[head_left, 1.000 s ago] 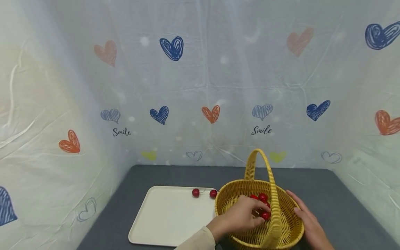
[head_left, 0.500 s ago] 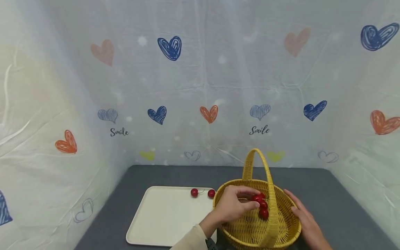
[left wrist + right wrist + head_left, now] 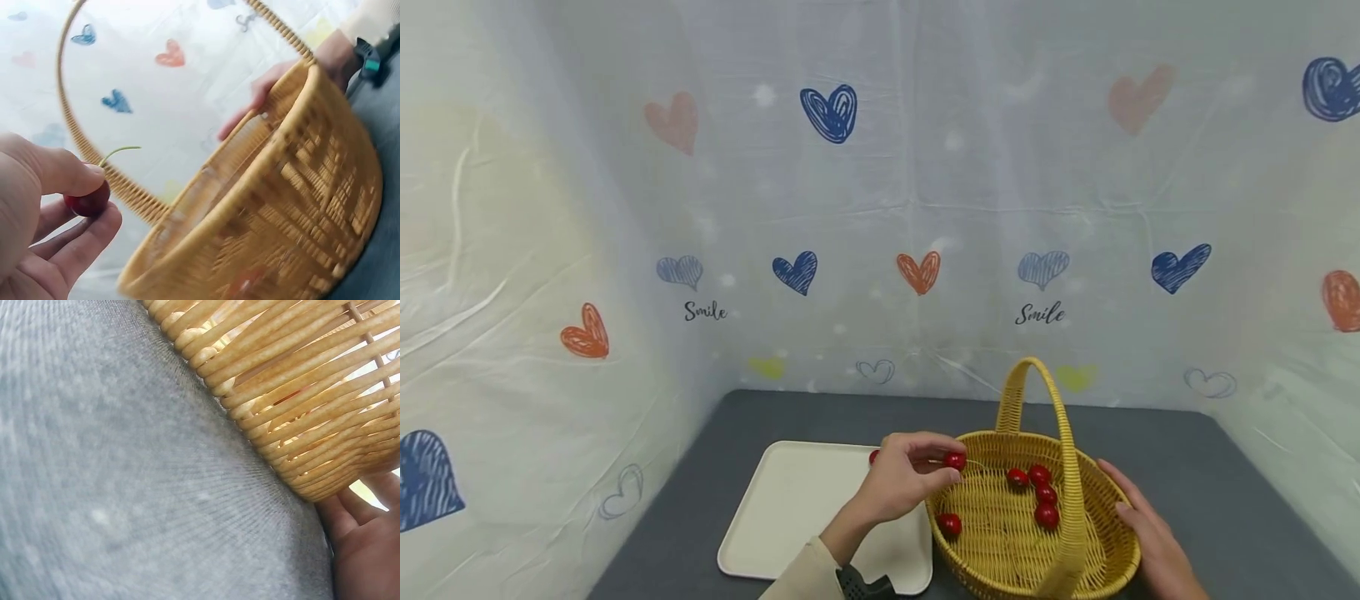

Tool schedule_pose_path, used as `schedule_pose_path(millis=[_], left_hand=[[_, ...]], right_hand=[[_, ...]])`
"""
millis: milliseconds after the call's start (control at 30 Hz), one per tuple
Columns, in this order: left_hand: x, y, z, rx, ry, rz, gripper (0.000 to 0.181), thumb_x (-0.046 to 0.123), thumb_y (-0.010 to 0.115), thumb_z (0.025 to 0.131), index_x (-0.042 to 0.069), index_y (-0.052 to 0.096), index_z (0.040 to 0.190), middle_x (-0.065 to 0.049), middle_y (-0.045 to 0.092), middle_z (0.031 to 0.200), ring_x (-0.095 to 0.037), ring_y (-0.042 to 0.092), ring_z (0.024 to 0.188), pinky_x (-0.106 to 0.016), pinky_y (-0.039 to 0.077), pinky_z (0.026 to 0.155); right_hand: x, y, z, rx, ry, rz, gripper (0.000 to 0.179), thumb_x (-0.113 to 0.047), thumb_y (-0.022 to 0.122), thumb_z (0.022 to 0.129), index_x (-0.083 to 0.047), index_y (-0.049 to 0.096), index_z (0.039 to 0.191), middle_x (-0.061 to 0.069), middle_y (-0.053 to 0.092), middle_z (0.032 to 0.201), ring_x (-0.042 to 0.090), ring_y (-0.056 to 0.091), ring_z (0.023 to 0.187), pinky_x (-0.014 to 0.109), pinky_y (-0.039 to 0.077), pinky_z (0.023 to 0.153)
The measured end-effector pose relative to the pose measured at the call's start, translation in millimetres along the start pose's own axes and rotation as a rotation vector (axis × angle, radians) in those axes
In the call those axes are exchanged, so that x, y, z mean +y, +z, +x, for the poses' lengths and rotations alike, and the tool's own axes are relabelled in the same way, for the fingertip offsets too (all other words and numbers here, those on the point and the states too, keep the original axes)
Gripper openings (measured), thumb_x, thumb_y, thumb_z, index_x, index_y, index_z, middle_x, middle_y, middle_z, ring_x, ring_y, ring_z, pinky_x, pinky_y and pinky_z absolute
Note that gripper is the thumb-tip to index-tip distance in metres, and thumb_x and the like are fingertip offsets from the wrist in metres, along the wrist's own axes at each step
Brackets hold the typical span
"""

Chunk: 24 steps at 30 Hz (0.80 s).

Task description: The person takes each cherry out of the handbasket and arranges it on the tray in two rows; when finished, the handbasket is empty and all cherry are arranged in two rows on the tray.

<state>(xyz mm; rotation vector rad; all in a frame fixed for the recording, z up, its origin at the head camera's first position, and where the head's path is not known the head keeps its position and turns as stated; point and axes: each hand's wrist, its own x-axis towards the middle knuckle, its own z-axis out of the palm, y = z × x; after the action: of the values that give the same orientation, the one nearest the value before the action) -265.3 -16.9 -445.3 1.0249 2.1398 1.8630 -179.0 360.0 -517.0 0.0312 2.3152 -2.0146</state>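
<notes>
Your left hand (image 3: 898, 479) has a glossy dark-red cherry (image 3: 87, 202) pinched between thumb and fingers, thin green stem poking out, near the left rim of the yellow woven basket (image 3: 988, 554). Right hand (image 3: 1156, 546) just rests along the basket's right side, fingers relaxed. More shiny round cherries (image 3: 1047, 516) sit inside. Your forearm covers part of the smooth cream tray (image 3: 805, 492); another cherry (image 3: 874, 457) barely peeks out there.

A small curtained booth: sheeting (image 3: 962, 183) printed with hearts (image 3: 829, 114) hangs behind the table (image 3: 676, 533) and along both its sides
</notes>
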Motion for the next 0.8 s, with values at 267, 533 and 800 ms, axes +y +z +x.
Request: schedule_pose_path(millis=[267, 533, 800], left_hand=[[5.1, -46.6, -23.5, 0.084, -0.028, 0.103, 0.031, 0.004, 0.082, 0.097, 0.009, 0.081, 0.127, -0.014, 0.078, 0.128, -0.038, 0.078, 0.118, -0.031, 0.065, 0.096], [2.5, -90.0, -49.9, 0.145, -0.080, 0.202, 0.032, 0.004, 0.084, 0.095, 0.010, 0.082, 0.126, -0.013, 0.079, 0.128, -0.027, 0.079, 0.117, -0.032, 0.065, 0.097], [-3.8, -124.0, -76.3, 0.223, -0.123, 0.288, 0.032, 0.005, 0.086, 0.094, 0.008, 0.081, 0.125, -0.012, 0.081, 0.122, -0.025, 0.080, 0.112, -0.029, 0.066, 0.094]], right_hand=[[2, -2, 0.6, 0.002, -0.013, -0.026, 0.065, -0.041, 0.024, 0.122, -0.013, 0.004, 0.178, 0.032, 0.014, 0.175, -0.012, 0.062, 0.111, 0.034, 0.065, 0.084], [4, -4, 1.2, 0.007, -0.033, -0.061, 0.064, -0.040, 0.024, 0.122, -0.012, 0.005, 0.177, 0.030, 0.015, 0.173, -0.013, 0.061, 0.112, 0.031, 0.065, 0.083], [7, -4, 1.4, 0.002, -0.054, -0.060, 0.063, -0.037, 0.024, 0.123, -0.012, 0.006, 0.177, 0.021, 0.025, 0.169, -0.009, 0.064, 0.111, 0.033, 0.065, 0.081]])
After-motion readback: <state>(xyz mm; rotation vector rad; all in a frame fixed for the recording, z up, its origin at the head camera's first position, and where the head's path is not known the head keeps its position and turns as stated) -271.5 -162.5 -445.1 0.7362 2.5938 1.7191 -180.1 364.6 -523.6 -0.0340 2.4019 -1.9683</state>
